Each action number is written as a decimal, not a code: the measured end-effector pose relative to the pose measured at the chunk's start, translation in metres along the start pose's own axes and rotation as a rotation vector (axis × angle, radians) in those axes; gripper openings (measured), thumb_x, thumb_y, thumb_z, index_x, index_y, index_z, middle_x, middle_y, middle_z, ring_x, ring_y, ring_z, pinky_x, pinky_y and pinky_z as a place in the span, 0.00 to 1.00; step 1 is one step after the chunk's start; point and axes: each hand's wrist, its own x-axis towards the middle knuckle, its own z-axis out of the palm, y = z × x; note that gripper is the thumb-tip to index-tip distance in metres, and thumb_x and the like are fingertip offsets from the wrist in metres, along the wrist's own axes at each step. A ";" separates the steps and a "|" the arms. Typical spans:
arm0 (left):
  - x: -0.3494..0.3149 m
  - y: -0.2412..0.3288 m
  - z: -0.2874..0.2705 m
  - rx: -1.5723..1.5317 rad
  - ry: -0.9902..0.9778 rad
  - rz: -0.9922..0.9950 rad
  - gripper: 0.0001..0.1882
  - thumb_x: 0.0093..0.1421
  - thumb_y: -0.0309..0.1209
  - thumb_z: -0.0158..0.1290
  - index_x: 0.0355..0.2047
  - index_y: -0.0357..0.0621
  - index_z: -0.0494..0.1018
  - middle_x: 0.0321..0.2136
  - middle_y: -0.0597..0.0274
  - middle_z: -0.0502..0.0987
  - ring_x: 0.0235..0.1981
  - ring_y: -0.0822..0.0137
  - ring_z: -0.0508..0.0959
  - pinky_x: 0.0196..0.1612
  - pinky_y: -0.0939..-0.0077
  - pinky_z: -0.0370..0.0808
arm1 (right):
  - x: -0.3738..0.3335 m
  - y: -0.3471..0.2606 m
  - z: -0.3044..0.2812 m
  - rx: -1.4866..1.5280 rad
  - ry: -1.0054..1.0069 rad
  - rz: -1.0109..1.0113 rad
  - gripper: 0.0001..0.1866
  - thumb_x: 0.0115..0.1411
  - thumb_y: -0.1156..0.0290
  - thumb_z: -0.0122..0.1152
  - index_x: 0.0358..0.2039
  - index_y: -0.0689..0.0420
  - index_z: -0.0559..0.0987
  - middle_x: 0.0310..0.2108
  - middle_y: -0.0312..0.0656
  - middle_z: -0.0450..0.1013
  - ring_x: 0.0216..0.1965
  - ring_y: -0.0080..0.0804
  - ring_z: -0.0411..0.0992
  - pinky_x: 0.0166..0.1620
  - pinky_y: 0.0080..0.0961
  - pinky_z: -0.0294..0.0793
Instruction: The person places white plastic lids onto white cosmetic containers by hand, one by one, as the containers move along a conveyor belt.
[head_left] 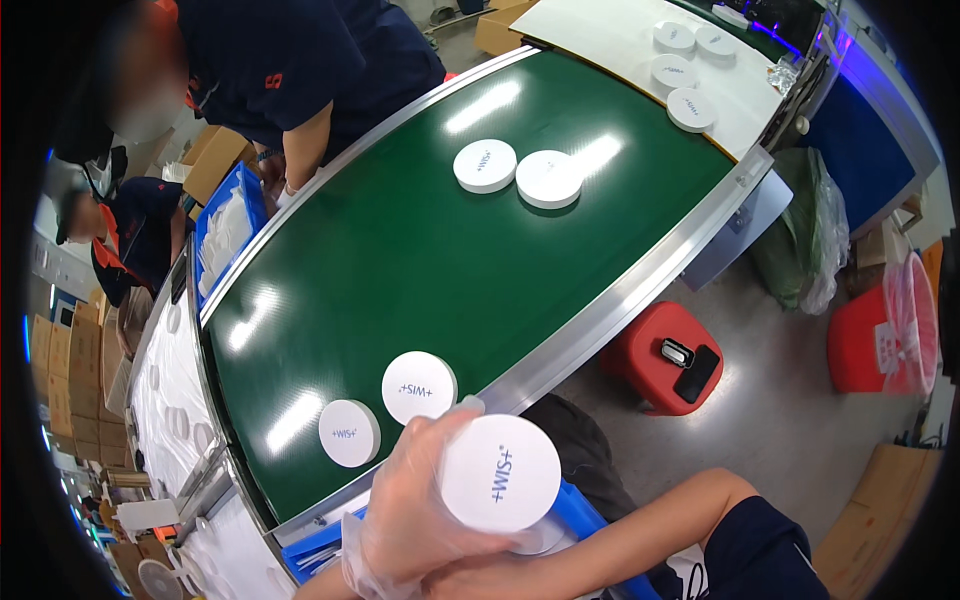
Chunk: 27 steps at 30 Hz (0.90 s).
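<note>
The left hand (405, 495), in a clear glove, is closed round a white round container (502, 475); its fingers bend over the upper-left rim and its thumb passes along the lower edge, so the container lies to the right of the palm – broad face toward the camera, blue print running up and down, no long axis in that round face; the right forearm (620, 525) comes in from the lower right and passes below it, but the right hand is mostly hidden, and I cannot tell how its fingers stand or whether they hold anything; the left is plainly nearer the two loose containers (419, 388) beyond it – both face up on the green belt (400, 270), just beside each other
</note>
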 end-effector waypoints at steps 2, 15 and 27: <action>-0.006 0.001 0.005 0.020 0.089 -0.013 0.49 0.17 0.42 0.73 0.44 0.40 0.66 0.33 0.58 0.70 0.36 0.63 0.73 0.40 0.74 0.69 | -0.001 -0.004 0.002 -0.009 0.023 -0.007 0.08 0.40 0.70 0.52 0.14 0.60 0.75 0.20 0.44 0.68 0.22 0.35 0.70 0.22 0.29 0.69; -0.022 0.007 0.003 0.016 0.054 -0.066 0.48 0.17 0.38 0.72 0.44 0.39 0.65 0.35 0.58 0.70 0.37 0.62 0.74 0.41 0.74 0.69 | 0.001 -0.010 0.001 -0.055 0.163 -0.106 0.07 0.40 0.69 0.52 0.16 0.60 0.75 0.21 0.43 0.68 0.24 0.34 0.69 0.23 0.28 0.68; -0.029 0.001 -0.007 0.078 0.192 0.001 0.46 0.24 0.36 0.71 0.46 0.35 0.64 0.33 0.54 0.69 0.35 0.60 0.73 0.38 0.73 0.72 | 0.006 -0.008 -0.014 -0.092 0.264 -0.237 0.07 0.40 0.69 0.52 0.18 0.59 0.75 0.22 0.42 0.67 0.25 0.33 0.69 0.23 0.27 0.68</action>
